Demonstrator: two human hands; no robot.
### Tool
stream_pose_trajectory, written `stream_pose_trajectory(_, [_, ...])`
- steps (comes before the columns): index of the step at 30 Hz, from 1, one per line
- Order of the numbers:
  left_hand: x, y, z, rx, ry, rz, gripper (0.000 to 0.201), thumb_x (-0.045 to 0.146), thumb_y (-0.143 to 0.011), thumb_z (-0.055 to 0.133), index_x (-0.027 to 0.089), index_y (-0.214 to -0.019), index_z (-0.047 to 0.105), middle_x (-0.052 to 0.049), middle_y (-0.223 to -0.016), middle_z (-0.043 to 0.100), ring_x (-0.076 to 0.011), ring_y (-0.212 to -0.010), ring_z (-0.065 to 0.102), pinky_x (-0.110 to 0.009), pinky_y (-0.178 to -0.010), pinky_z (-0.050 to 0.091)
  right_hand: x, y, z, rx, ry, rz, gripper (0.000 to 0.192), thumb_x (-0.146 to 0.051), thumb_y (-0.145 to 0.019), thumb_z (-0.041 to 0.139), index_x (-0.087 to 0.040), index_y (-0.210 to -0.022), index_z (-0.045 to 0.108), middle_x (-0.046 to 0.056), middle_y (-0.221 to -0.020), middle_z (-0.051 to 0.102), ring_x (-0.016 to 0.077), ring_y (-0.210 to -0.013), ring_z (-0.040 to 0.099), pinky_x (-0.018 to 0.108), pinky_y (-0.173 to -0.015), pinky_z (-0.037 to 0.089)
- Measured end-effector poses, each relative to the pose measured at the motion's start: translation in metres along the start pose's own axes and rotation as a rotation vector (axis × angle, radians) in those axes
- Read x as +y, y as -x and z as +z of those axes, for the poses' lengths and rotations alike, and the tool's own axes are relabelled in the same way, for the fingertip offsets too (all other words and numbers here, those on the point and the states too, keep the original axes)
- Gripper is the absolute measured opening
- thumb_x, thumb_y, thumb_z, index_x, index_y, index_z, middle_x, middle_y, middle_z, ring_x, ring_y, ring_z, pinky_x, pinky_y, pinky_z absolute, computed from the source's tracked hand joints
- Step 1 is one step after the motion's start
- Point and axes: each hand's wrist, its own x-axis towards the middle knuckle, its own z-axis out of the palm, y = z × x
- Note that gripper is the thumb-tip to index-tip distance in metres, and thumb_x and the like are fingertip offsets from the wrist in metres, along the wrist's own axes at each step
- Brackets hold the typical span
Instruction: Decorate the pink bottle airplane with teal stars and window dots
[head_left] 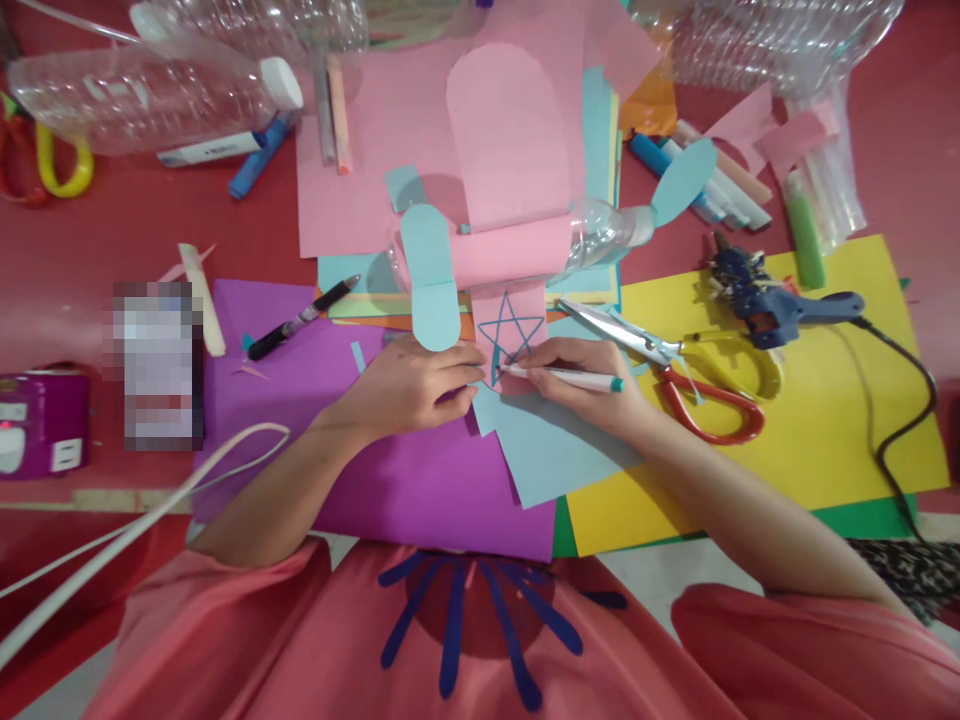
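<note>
Pink strip point(514, 345), bearing a blue-green star outline, lies between the hands, on the near side of the pink-wrapped bottle point(517, 248). Right hand point(604, 358) grips a white marker point(577, 379), tip on the star. Left hand point(421, 385): fingers slightly parted, at the strip's left edge. Open scissors point(666, 352) lie to the right; glue gun point(776, 312) beyond.

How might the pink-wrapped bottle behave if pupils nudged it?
The pink-wrapped bottle is probably light: its clear neck is see-through plastic. Being rounded, it may roll, though the flat pink star panel alongside might resist. The thin blue paper piece at its neck would likely bend.
</note>
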Motion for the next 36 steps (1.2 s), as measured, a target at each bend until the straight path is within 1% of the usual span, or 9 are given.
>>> stream_pose_trajectory(6, [-0.0003, 0.0011, 0.0004, -0.008, -0.004, -0.006, 0.029, 0.022, -0.098, 0.043, 0.016, -0.100, 0.071, -0.005, -0.110, 0.076, -0.0204, -0.096, 0.073, -0.033, -0.084, 0.058, 0.0024, 0.0021, -0.0017, -0.035, -0.013, -0.014, 0.017, -0.032, -0.086, 0.063, -0.017, -0.083, 0.072, 0.006, -0.083, 0.076, 0.0155, -0.073, 0.069, 0.026, -0.065, 0.053])
stream_pose_trajectory(10, [-0.0006, 0.0009, -0.0008, -0.012, -0.002, -0.007, 0.030, 0.024, -0.098, 0.042, 0.016, -0.099, 0.071, -0.005, -0.109, 0.076, -0.0206, -0.097, 0.073, -0.033, -0.086, 0.058, 0.0025, 0.0023, -0.0024, -0.064, -0.039, -0.021, 0.017, -0.032, -0.085, 0.065, -0.017, -0.081, 0.073, 0.007, -0.086, 0.077, 0.0159, -0.074, 0.071, 0.026, -0.065, 0.053])
stream_pose_trajectory(12, [-0.0006, 0.0009, -0.0014, -0.016, -0.002, -0.009, 0.030, 0.023, -0.098, 0.043, 0.016, -0.100, 0.071, -0.005, -0.109, 0.076, -0.0203, -0.097, 0.073, -0.033, -0.087, 0.058, 0.0037, 0.0022, -0.0021, -0.043, -0.059, -0.008, 0.019, -0.033, -0.085, 0.065, -0.017, -0.081, 0.073, 0.006, -0.084, 0.077, 0.0158, -0.074, 0.071, 0.026, -0.065, 0.053])
stream_pose_trajectory(17, [0.0000, 0.0008, -0.0018, -0.009, 0.013, 0.007, 0.026, 0.019, -0.095, 0.046, 0.017, -0.099, 0.072, -0.005, -0.111, 0.076, -0.0192, -0.100, 0.073, -0.032, -0.088, 0.058, 0.0071, 0.0018, 0.0005, 0.076, -0.062, 0.038, 0.019, -0.036, -0.086, 0.065, -0.018, -0.085, 0.073, 0.005, -0.081, 0.075, 0.0155, -0.069, 0.068, 0.027, -0.062, 0.052])
stream_pose_trajectory(22, [0.0003, 0.0004, -0.0008, -0.015, 0.017, -0.007, 0.027, 0.019, -0.095, 0.046, 0.018, -0.099, 0.072, -0.005, -0.109, 0.076, -0.0195, -0.100, 0.073, -0.032, -0.089, 0.059, 0.0028, 0.0010, 0.0017, 0.074, -0.027, 0.058, 0.016, -0.033, -0.085, 0.065, -0.018, -0.083, 0.071, 0.003, -0.078, 0.074, 0.0140, -0.067, 0.066, 0.027, -0.060, 0.050])
stream_pose_trajectory(27, [-0.0007, 0.0010, -0.0002, -0.028, 0.021, -0.009, 0.026, 0.019, -0.094, 0.046, 0.018, -0.099, 0.072, -0.005, -0.110, 0.076, -0.0191, -0.099, 0.072, -0.033, -0.091, 0.058, 0.0029, 0.0003, -0.0006, 0.028, -0.066, 0.051, 0.016, -0.033, -0.085, 0.065, -0.019, -0.081, 0.072, 0.004, -0.080, 0.075, 0.0156, -0.071, 0.068, 0.028, -0.064, 0.053])
stream_pose_trajectory(32, [-0.0003, 0.0006, -0.0017, -0.010, 0.009, 0.004, 0.025, 0.019, -0.094, 0.047, 0.017, -0.098, 0.072, -0.005, -0.109, 0.076, -0.0197, -0.098, 0.073, -0.033, -0.087, 0.058, 0.0087, 0.0022, 0.0006, 0.101, -0.041, 0.044, 0.015, -0.032, -0.086, 0.066, -0.018, -0.087, 0.072, 0.005, -0.081, 0.075, 0.0156, -0.071, 0.068, 0.028, -0.063, 0.052])
stream_pose_trajectory(36, [0.0005, -0.0003, -0.0022, 0.027, 0.007, 0.033, 0.024, 0.017, -0.094, 0.048, 0.014, -0.095, 0.072, -0.006, -0.107, 0.076, -0.0212, -0.095, 0.074, -0.033, -0.084, 0.059, 0.0101, 0.0036, 0.0016, 0.111, -0.039, 0.041, 0.013, -0.029, -0.087, 0.065, -0.018, -0.088, 0.070, 0.005, -0.083, 0.074, 0.0157, -0.075, 0.068, 0.029, -0.067, 0.053])
